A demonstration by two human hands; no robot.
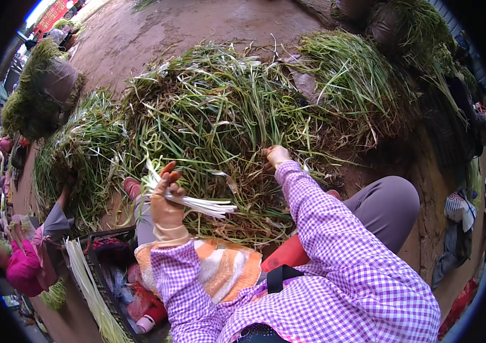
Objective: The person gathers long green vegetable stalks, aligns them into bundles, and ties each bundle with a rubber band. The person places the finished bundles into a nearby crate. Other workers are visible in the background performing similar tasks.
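Observation:
My left hand (168, 201), in a tan glove with orange fingertips, is closed around a small bunch of peeled white stalks (208, 206). Their green leafy ends (151, 178) stick out on the other side of the hand. My right hand (276, 156) reaches to the near side of a large heap of long green leafy stalks (208, 107), probably green onions or garlic greens. Its fingers are curled at the brown root ends of some stalks; whether they grip any is hidden. An orange and white striped towel (221, 268) covers my lap.
On the left stands a black crate (110, 291) holding plastic bags and a pink-capped bottle (145, 323), with pale long stalks (91, 291) along its edge. A person in pink (26, 266) sits beyond. Wrapped bundles of greens (52, 85) stand upper left. More greens (350, 73) lie right.

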